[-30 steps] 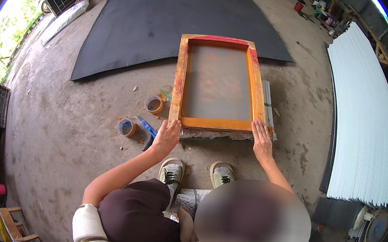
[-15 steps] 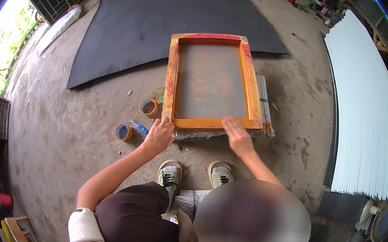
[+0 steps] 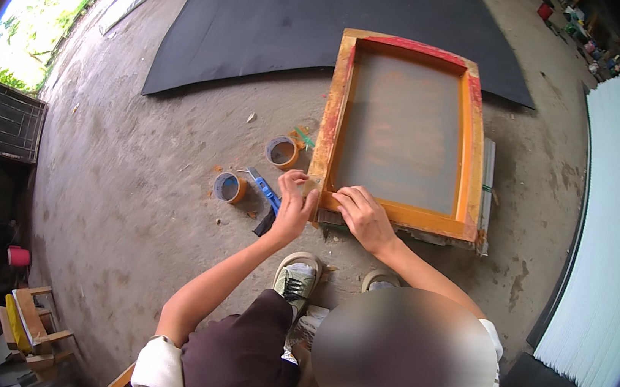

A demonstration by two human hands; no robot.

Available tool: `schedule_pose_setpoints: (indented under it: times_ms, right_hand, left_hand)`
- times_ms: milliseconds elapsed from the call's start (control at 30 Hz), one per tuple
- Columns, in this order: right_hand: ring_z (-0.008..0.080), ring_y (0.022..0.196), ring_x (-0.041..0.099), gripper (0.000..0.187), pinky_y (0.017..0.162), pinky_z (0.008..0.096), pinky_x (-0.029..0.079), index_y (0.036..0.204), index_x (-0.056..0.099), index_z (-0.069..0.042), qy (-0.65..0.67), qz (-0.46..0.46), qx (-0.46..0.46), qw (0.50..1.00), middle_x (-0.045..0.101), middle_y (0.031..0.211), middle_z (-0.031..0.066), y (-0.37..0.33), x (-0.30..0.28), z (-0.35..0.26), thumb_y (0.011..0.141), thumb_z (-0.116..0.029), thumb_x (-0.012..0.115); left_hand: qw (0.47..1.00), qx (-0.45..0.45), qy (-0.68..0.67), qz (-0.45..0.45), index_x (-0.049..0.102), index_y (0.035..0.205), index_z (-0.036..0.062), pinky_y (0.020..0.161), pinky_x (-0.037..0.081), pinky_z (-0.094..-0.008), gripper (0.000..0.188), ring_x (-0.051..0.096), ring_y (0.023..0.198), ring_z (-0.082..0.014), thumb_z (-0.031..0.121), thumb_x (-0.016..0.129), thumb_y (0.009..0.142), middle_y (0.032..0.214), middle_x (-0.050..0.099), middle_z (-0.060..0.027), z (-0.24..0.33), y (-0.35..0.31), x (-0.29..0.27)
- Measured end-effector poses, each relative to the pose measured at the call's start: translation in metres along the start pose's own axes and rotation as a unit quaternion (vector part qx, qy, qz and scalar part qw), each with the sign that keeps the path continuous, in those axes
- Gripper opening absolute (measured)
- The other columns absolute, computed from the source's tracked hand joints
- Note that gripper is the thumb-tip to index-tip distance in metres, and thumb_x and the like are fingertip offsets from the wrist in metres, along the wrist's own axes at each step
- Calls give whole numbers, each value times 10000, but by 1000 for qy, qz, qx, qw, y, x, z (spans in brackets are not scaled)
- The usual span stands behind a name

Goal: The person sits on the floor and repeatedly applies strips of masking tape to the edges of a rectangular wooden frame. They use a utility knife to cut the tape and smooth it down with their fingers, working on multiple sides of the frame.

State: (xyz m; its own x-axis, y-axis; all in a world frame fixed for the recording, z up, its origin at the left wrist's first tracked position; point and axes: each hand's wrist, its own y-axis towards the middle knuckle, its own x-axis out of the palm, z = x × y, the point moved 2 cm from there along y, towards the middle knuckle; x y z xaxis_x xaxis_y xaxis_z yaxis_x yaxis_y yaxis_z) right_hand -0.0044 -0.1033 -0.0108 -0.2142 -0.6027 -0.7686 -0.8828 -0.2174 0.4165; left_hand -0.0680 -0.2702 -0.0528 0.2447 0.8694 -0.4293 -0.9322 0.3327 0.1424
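Note:
A wooden screen-printing frame (image 3: pixel 473 174) with orange and red paint stains holds a grey mesh (image 3: pixel 403 128) bearing faint orange marks. It lies on a low stack in front of me. At its near left corner is my left hand (image 3: pixel 294 208), fingers curled together; what they hold, if anything, I cannot make out. Close beside it, my right hand (image 3: pixel 367 219) rests at the frame's near bar, its fingertips pinched near the same corner and their contents hidden. Left of the frame lies a blue utility knife (image 3: pixel 264 190) beside two round, orange-sided containers, one farther (image 3: pixel 282 152) and one nearer (image 3: pixel 229 187).
A large black sheet (image 3: pixel 283 30) covers the floor beyond the frame. Along the right stands a long stack of white corrugated sheets (image 3: pixel 610 243). Wooden pieces (image 3: pixel 36 319) and a pink object (image 3: pixel 18 257) sit at the lower left. My shoe (image 3: pixel 298 275) is just below the hands.
My right hand has moved left along the near bar to the frame's left corner, beside my left hand. The view has shifted, so the frame appears farther right.

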Motion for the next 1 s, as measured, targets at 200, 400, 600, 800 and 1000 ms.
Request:
schedule_pose_setpoints:
  times_ms: [200,400,600,800,1000]
  right_hand:
    - [263,943,553,178,826,359,480,972,609,11,30,3,101,994,600,968,106,12,25,-3,804,-46,614]
    - [275,895,545,121,808,362,473,884,614,30,-23,-39,125,991,603,887,128,25,31,-10,830,-61,555]
    - [285,877,538,119,809,370,468,813,600,24,-115,-88,120,982,588,843,148,30,42,-23,805,-54,510]
    - [323,1040,503,257,955,404,395,1026,552,62,-93,-97,160,978,568,1032,188,20,47,-17,809,-66,503]
    - [365,1387,182,603,1141,455,152,1372,258,123,-163,-65,114,978,271,1435,277,-12,54,-51,841,-92,446]
  left_hand:
    - [1000,7,-4,-12,366,1150,-23,993,317,-392,348,391,1139,-326,96,555,882,1174,379,-193,-7,-5,4]
    - [1000,3,-1,-27,310,1167,-1,1021,285,-363,351,364,1158,-272,128,513,911,1179,344,-162,-7,-3,8]
    - [999,24,-32,1,382,1125,-40,997,288,-396,354,368,1099,-317,131,557,869,1130,385,-181,-20,-2,12]
    - [998,5,-33,-45,327,1163,-16,1011,286,-372,365,359,1119,-274,176,517,918,1147,345,-147,-28,4,11]
    - [997,-4,-36,-65,320,1159,2,1021,295,-371,341,364,1134,-258,192,501,942,1145,336,-132,-26,4,12]
